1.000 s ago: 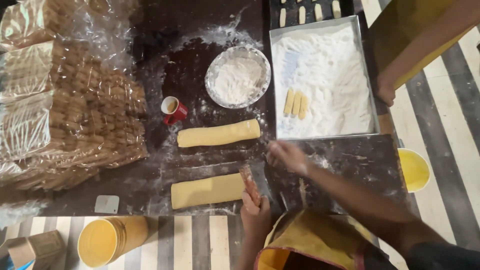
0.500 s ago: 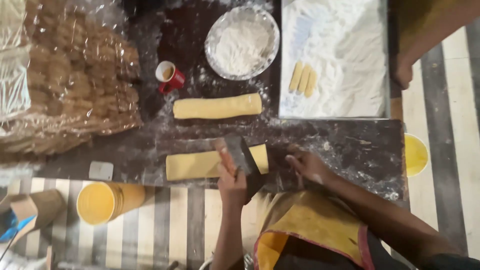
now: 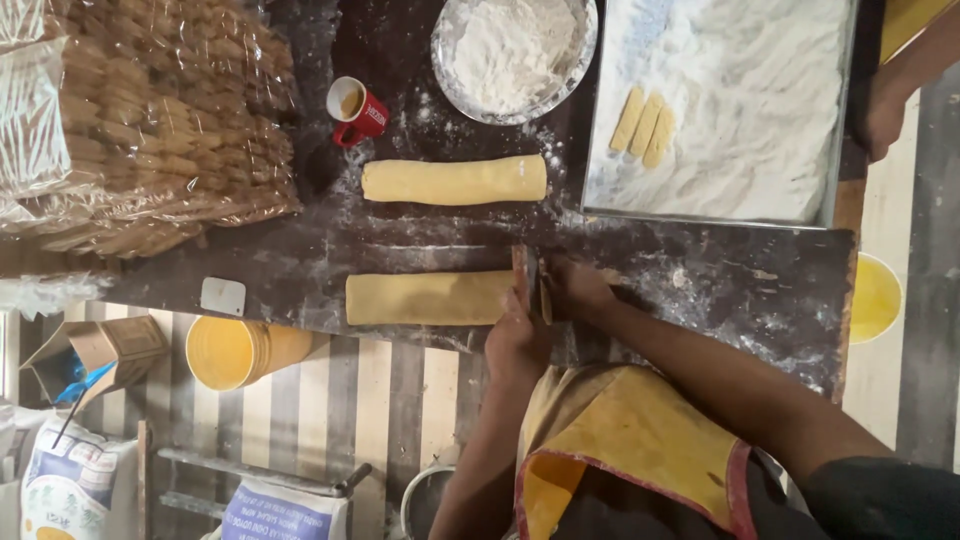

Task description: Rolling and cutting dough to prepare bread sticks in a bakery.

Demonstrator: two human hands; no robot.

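your left hand (image 3: 515, 340) grips a flat scraper (image 3: 522, 275), holding it on edge and pressing it down at the right end of the near dough log (image 3: 430, 298). your right hand (image 3: 583, 290) sits just beside the blade on its right, fingers curled over a thin cut piece (image 3: 546, 298) of dough; how tightly it pinches that piece you cannot tell from this view. the near log lies along the front edge of the dark, floured table (image 3: 740, 290), roughly at its middle, running left to right.

a second dough log (image 3: 455, 180) lies parallel to it, further back toward the middle of the table, well apart from the first. behind that, near the back edge, stands a round bowl of flour (image 3: 515, 50), and left of it a small red cup (image 3: 355, 108). at the back right corner a metal tray (image 3: 838, 130) is covered in flour, with three dough sticks (image 3: 645, 122) lying side by side in it. another person's hand (image 3: 885, 115) rests at the tray's right rim.

the left end of the table is taken up by wrapped packs of biscuits (image 3: 150, 130). a small white card (image 3: 223, 296) lies at the front edge, left of the near log. below the front edge, off the table, sits a yellow bucket (image 3: 235, 352) on its side.
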